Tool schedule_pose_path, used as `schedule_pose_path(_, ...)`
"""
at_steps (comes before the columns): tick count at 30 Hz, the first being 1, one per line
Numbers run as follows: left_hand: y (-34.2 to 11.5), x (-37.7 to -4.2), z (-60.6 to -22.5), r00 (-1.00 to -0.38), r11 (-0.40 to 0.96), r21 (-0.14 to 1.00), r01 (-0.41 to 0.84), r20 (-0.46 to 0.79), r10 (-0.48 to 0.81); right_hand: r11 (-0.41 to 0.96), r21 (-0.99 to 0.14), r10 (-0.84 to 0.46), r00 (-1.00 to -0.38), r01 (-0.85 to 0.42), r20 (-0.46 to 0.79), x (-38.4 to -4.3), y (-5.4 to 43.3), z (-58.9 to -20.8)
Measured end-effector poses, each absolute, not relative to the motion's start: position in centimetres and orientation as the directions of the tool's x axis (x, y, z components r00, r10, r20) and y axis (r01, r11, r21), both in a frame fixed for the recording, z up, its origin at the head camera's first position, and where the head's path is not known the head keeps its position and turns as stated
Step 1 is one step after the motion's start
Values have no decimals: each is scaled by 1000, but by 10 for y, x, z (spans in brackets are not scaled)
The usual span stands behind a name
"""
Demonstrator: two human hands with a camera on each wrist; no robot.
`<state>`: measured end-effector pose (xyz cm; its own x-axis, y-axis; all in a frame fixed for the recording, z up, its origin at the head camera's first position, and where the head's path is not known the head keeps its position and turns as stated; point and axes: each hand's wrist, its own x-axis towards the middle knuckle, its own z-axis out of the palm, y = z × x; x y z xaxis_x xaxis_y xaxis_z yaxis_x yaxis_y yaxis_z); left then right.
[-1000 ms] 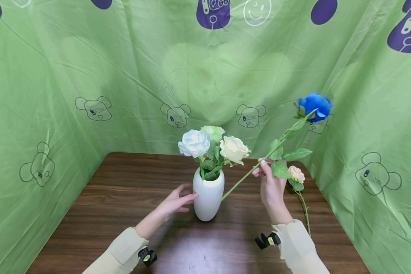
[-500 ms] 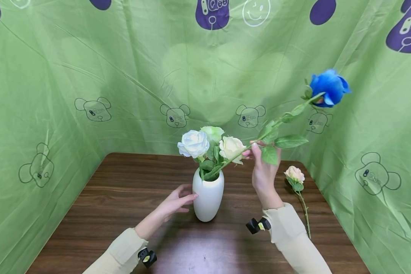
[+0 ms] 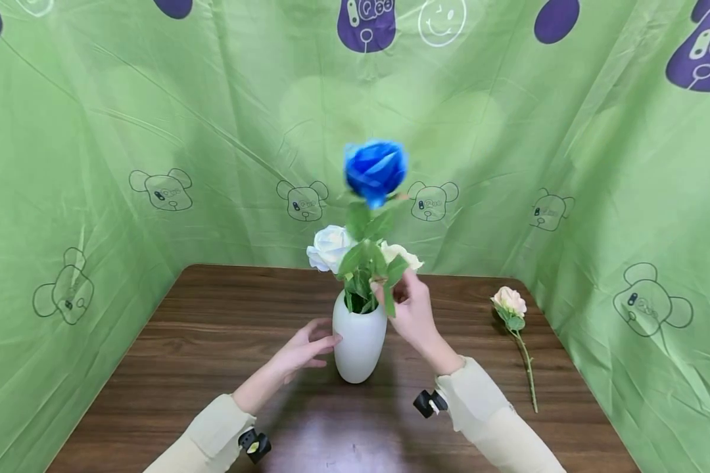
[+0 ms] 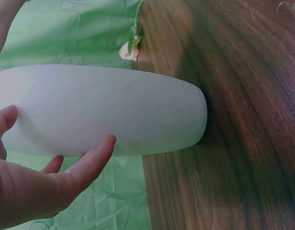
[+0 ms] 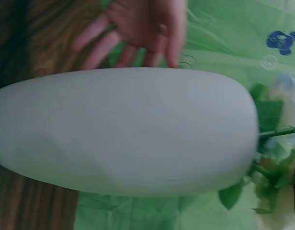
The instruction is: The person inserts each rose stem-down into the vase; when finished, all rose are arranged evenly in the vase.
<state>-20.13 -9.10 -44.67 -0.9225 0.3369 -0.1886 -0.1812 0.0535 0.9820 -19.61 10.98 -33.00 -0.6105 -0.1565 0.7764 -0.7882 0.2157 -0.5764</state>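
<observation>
A white vase (image 3: 359, 348) stands upright on the wooden table. My left hand (image 3: 302, 348) touches its left side with thumb and fingers spread. In the left wrist view that hand's fingers (image 4: 97, 160) lie loosely along the vase wall (image 4: 109, 105). Above the vase mouth, my right hand (image 3: 413, 309) pinches the stem of a blue rose (image 3: 375, 169), which stands nearly upright. The lower stem end is hidden among leaves and the rim. A white rose (image 3: 330, 248) and a cream rose (image 3: 407, 257) are in the vase. Leaves cover the pale green rose.
One pink rose (image 3: 511, 301) lies on the table at the right, its stem pointing toward the front. Green printed cloth (image 3: 213, 131) encloses the table (image 3: 213, 328) at the back and both sides.
My right hand has moved left to the vase mouth with the blue rose. That rose has swung from leaning far right to nearly upright. The left hand has stayed on the vase.
</observation>
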Motion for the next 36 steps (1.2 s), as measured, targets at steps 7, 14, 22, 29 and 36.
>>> schedule_pose_path(7,-90,-193,-429,-917,42,980,-194,-197,348,363,-550,-252,-648,-752,719,-198,109,-356)
schedule_pose_path(14,-91,-200,-440,-918,43,979,-200,-203,340,431,-564,-255,-695,-704,672,-210,114,-376)
schedule_pose_path(22,-91,-200,-443,-924,47,980,-192,-197,329,427,-647,-316,-775,-632,548,-209,122,-380)
schedule_pose_path(29,-90,-199,-444,-925,41,980,-192,-195,326,256,-796,-335,-823,-548,459,-206,136,-370)
schedule_pose_path(36,-90,-199,-442,-922,41,982,-185,-188,339,25,-818,-257,-794,-575,550,-191,132,-329)
